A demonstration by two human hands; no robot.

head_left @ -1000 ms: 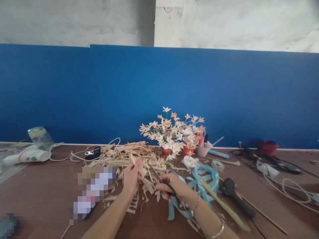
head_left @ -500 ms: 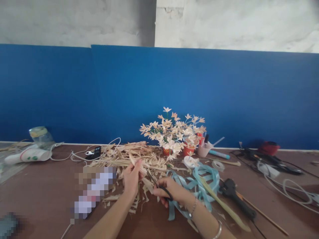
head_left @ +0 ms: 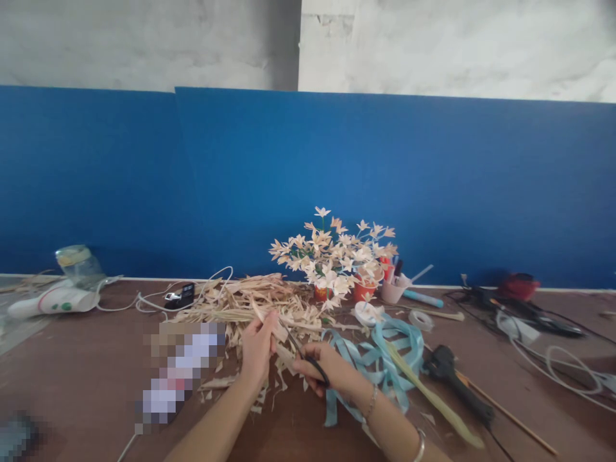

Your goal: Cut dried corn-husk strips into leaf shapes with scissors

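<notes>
My left hand (head_left: 258, 346) is closed on a pale strip of dried husk (head_left: 278, 330), which sticks out above and to the right of the fingers. My right hand (head_left: 325, 370) grips black-handled scissors (head_left: 316, 367); their blades point up and left and meet the husk beside my left fingers. Behind both hands lies a heap of dried husk strips (head_left: 269, 289), with small scraps scattered below it. Light blue ribbon (head_left: 399, 340) is bunched just right of my right hand.
Pale flowers (head_left: 332, 250) stand in red cups (head_left: 366, 289) at the back. Right are a pen cup (head_left: 393, 292), tape roll (head_left: 421, 319), glue gun (head_left: 457, 382), sticks and cables. Left are a paper cup (head_left: 60, 300), a jar (head_left: 81, 266) and a blurred box (head_left: 185, 372).
My left hand has shifted slightly right and down, and my right hand slightly left. The scissor blades now sit closer to my left fingers.
</notes>
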